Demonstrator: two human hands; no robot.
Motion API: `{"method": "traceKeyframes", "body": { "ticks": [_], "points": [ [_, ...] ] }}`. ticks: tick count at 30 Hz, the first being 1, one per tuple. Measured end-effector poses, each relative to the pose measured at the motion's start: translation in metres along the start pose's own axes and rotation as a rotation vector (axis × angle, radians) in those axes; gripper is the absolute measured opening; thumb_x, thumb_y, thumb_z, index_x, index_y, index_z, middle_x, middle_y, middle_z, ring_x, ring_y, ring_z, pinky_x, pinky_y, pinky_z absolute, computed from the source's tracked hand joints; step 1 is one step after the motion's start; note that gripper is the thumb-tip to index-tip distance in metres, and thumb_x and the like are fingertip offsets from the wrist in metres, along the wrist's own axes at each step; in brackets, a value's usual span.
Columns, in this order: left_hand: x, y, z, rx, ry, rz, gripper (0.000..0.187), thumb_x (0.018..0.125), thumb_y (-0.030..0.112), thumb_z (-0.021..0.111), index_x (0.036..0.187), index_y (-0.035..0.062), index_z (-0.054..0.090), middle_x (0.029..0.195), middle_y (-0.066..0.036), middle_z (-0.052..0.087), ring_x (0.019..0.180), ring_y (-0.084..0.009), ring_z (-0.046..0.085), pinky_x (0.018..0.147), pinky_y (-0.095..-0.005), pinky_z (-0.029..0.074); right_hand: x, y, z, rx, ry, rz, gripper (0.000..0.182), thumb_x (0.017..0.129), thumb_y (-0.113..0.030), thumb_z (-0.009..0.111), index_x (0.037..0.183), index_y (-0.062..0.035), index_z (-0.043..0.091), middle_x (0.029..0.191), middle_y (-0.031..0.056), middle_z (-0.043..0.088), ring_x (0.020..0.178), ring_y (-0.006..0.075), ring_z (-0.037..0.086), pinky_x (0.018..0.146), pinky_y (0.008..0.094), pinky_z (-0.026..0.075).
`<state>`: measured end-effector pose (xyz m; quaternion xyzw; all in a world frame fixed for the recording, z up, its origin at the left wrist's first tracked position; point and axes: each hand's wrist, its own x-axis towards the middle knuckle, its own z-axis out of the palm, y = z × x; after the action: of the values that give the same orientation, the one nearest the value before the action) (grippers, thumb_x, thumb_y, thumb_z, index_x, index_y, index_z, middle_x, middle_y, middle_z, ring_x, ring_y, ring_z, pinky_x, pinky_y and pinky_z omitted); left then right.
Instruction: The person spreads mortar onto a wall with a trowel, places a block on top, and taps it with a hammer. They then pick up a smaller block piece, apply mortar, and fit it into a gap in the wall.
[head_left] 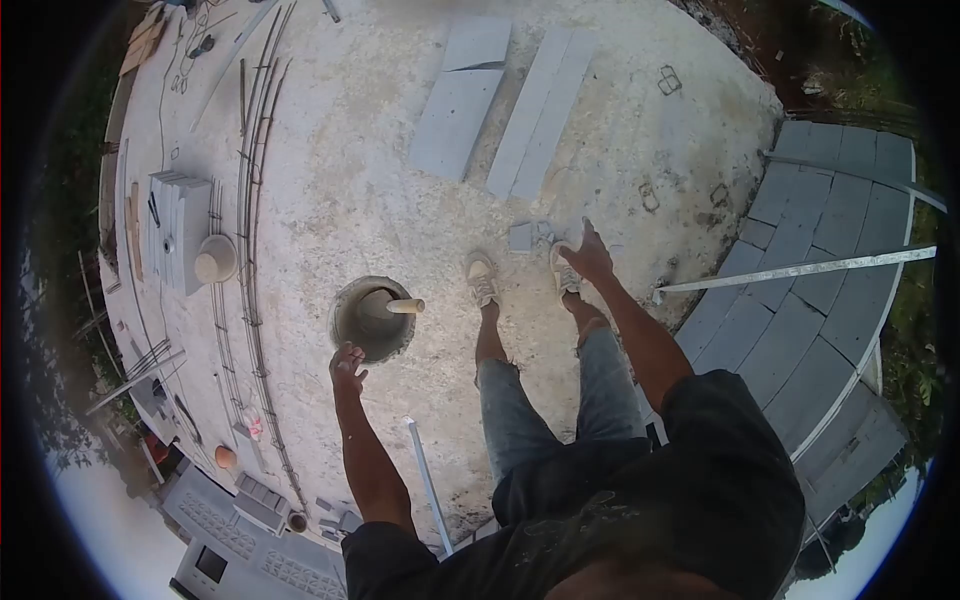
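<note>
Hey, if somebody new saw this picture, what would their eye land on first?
Probably the grey-smeared bucket left of the shoes, with a pale-handled trowel in it and the left hand at its near rim. Next, the grey block wall at right, crossed by metal bars, then the grey slabs lying beyond the shoes.

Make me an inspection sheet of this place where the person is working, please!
Surface: pale, stained floor.
Job's things: round bucket, pale-handled tool inside.
Clutter: small grey fragments near the shoes; grey boards ahead; long rods at left.
Hands: left hand at the bucket's rim, contact unclear; right hand open, nothing seen in it.
Cables: thin cord-like line, upper left; cannot be sure.
Surroundings: grey panels at right, greenery beyond.
</note>
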<state>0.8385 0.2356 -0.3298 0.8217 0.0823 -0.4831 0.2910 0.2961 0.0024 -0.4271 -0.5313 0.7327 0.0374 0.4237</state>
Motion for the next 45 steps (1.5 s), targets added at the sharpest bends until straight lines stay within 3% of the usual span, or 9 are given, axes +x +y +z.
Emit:
{"method": "traceKeyframes", "body": {
  "ticks": [10,13,15,20,22,26,29,41,45],
  "points": [
    [0.183,-0.065,0.113,0.023,0.035,-0.052,0.031,0.097,0.037,0.063,0.117,0.0133,0.059,0.111,-0.002,0.061,0.121,-0.0219,0.056,0.106,-0.0567,0.038,0.191,0.017,0.188,0.873,0.08,0.043,0.12,0.083,-0.054,0.079,0.158,0.0071,0.008,0.157,0.0325,0.023,0.146,0.0423,0.034,0.117,0.0479,0.036],
    [0.216,-0.074,0.128,-0.062,0.14,-0.014,0.028,0.098,0.036,0.064,0.114,0.0125,0.06,0.109,-0.003,0.06,0.12,-0.0223,0.056,0.105,-0.0543,0.041,0.207,0.022,0.224,0.377,0.235,-0.211,0.129,0.08,-0.054,0.083,0.16,0.0012,-0.002,0.163,0.0291,0.014,0.148,0.0389,0.031,0.113,0.047,0.04],
    [0.22,-0.081,0.11,-0.009,0.121,0.035,0.03,0.097,0.037,0.065,0.115,0.0126,0.06,0.113,-0.005,0.058,0.123,-0.0257,0.054,0.105,-0.0544,0.041,0.206,0.027,0.228,0.445,0.207,-0.156,0.128,0.081,-0.051,0.083,0.159,0.0032,-0.002,0.163,0.0288,0.012,0.148,0.0384,0.03,0.116,0.0464,0.036],
    [0.192,-0.114,0.046,0.083,0.13,0.103,0.073,0.092,0.045,0.066,0.152,0.0154,0.034,0.148,-0.013,0.045,0.145,-0.0408,0.034,0.113,-0.0607,0.03,0.238,0.02,0.206,0.759,0.179,-0.155,0.119,0.081,-0.036,0.086,0.159,0.0026,0.004,0.155,0.027,0.031,0.141,0.0357,0.042,0.114,0.044,0.041],
    [0.174,-0.122,0.047,0.084,0.232,0.026,0.085,0.09,0.047,0.067,0.157,0.0174,0.024,0.153,-0.014,0.04,0.147,-0.0446,0.029,0.113,-0.0633,0.027,0.254,0.024,0.192,0.773,0.074,-0.172,0.121,0.083,-0.043,0.084,0.159,0.0031,0.002,0.153,0.0267,0.036,0.14,0.0351,0.043,0.113,0.0428,0.04],
    [0.142,-0.155,0.044,0.073,0.17,-0.004,0.086,0.089,0.048,0.068,0.157,0.0197,0.023,0.151,-0.014,0.041,0.147,-0.0435,0.03,0.112,-0.0651,0.027,0.259,0.026,0.177,0.736,0.028,-0.183,0.119,0.084,-0.044,0.082,0.16,0.0011,0.002,0.151,0.0263,0.041,0.138,0.0334,0.046,0.112,0.0423,0.041],
    [0.115,-0.156,0.035,0.087,0.19,-0.058,0.087,0.089,0.048,0.069,0.157,0.0213,0.021,0.151,-0.013,0.041,0.146,-0.0422,0.031,0.111,-0.0652,0.027,0.254,0.045,0.173,0.754,0.022,-0.155,0.113,0.085,-0.028,0.082,0.16,-0.0001,0.003,0.153,0.0267,0.038,0.139,0.0335,0.046,0.112,0.043,0.042],
    [0.065,-0.194,0.055,-0.003,0.255,-0.142,0.085,0.093,0.04,0.065,0.161,0.0264,0.015,0.15,-0.013,0.042,0.143,-0.0397,0.036,0.109,-0.0627,0.03,0.224,0.074,0.165,0.919,0.176,-0.085,0.117,0.087,-0.03,0.081,0.162,-0.0058,-0.006,0.159,0.0294,0.023,0.145,0.0358,0.036,0.109,0.0435,0.047],
    [0.069,-0.204,0.072,0.027,0.231,-0.202,0.085,0.094,0.039,0.064,0.161,0.0267,0.014,0.15,-0.013,0.042,0.143,-0.0388,0.037,0.108,-0.0617,0.032,0.245,0.084,0.168,0.902,0.187,0.189,0.122,0.082,-0.03,0.085,0.161,-0.0054,-0.005,0.157,0.0272,0.028,0.141,0.0358,0.042,0.106,0.0473,0.047]
  ]
}}
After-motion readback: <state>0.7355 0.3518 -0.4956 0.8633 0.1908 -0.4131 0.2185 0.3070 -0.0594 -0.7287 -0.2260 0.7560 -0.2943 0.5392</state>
